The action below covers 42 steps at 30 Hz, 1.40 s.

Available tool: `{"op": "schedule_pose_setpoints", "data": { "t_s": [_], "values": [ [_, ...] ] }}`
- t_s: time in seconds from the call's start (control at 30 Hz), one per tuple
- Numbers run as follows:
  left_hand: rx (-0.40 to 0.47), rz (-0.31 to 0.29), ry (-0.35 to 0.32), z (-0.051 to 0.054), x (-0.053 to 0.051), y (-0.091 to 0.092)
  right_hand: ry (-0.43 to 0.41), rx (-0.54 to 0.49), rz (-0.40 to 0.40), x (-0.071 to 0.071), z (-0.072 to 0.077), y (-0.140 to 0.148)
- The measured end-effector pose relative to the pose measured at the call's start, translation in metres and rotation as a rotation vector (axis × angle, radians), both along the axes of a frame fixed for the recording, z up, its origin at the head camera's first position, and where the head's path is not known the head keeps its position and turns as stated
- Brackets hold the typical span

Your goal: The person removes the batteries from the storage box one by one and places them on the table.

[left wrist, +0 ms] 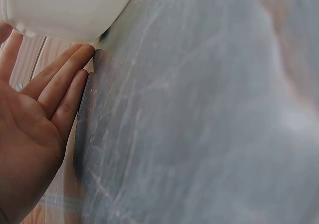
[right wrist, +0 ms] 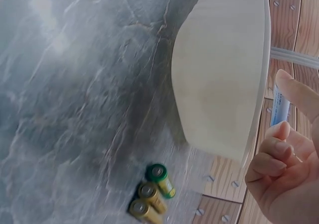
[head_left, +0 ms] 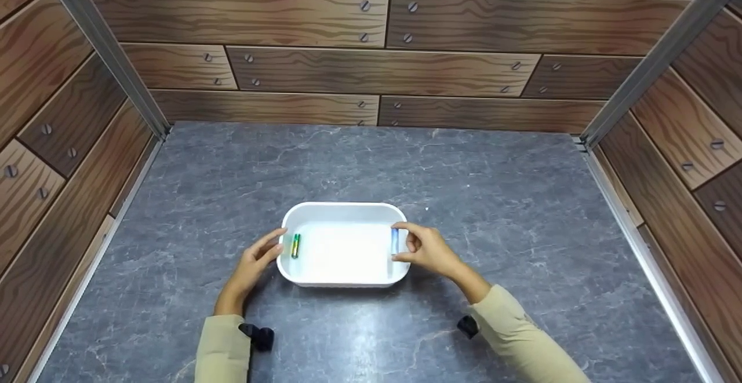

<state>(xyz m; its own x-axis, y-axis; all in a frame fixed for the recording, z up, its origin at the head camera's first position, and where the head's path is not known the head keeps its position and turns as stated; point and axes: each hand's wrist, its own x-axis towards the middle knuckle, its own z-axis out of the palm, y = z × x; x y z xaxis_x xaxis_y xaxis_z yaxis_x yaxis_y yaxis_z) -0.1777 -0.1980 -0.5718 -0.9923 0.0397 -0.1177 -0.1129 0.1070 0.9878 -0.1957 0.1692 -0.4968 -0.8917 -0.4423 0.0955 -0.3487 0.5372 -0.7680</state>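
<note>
A white rectangular tub (head_left: pixel 342 278) stands on the grey surface between the two hands. Inside it, near the left end, lies a green and gold battery (head_left: pixel 295 245). My left hand (head_left: pixel 255 264) rests at the tub's left end, with fingertips at the rim; in the left wrist view its fingers (left wrist: pixel 65 79) look straight. Over the tub's right end, my right hand (head_left: pixel 432 250) pinches a blue and white battery (right wrist: pixel 280 107) by its two ends, between thumb and finger. The right wrist view also shows three green and gold batteries (right wrist: pixel 152 196) on the surface near the tub.
Wood-patterned panels (head_left: pixel 301 70) enclose the grey marbled surface (head_left: pixel 232 168) at the back and both sides. Metal posts (head_left: pixel 110 53) stand at the back corners. Those three loose batteries cannot be made out in the head view.
</note>
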Motion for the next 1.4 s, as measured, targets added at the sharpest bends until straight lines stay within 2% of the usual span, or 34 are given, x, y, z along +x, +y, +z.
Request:
{"op": "schedule_pose_setpoints", "data": {
  "t_s": [0.4,0.63,0.93,1.17,1.4],
  "values": [
    [0.001,-0.018,0.013,0.000,-0.002,-0.001,-0.042,-0.007,-0.045,-0.001,-0.006,0.031],
    [-0.006,0.000,0.035,-0.001,-0.001,0.000,-0.035,0.005,-0.050,0.000,-0.013,0.043],
    [0.037,-0.013,0.011,-0.002,-0.001,-0.001,-0.064,0.021,-0.089,0.002,-0.020,0.060],
    [0.022,0.001,0.024,-0.001,-0.001,0.000,-0.097,0.008,-0.119,0.002,-0.027,0.072],
    [0.037,-0.001,0.004,0.000,0.000,0.000,-0.138,0.018,-0.132,0.002,-0.035,0.081]
  ]
}}
